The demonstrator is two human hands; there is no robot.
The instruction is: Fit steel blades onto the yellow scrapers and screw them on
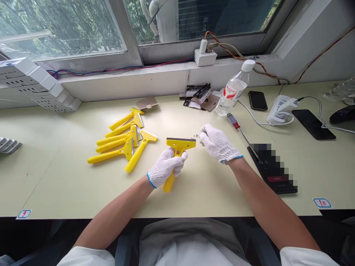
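Note:
My left hand [167, 167], in a white knit glove, is wrapped round the handle of a yellow scraper [181, 145], whose wide bladed head points away from me. To its right, my gloved right hand [217, 143] has its fingers pinched together beside a few small metal screws [196, 136] on the table; whatever is between the fingertips is too small to make out. Several other yellow scrapers [111, 156] lie in a group to the left. A screwdriver [234, 122] with a clear and red handle lies right of my right hand, its tip on a phone.
The pale table [69, 188] holds a water bottle [231, 94], torn black cardboard [198, 98], a lit phone [271, 171], two dark phones behind and a power strip [279, 109]. White boxes [41, 87] are stacked at the back left.

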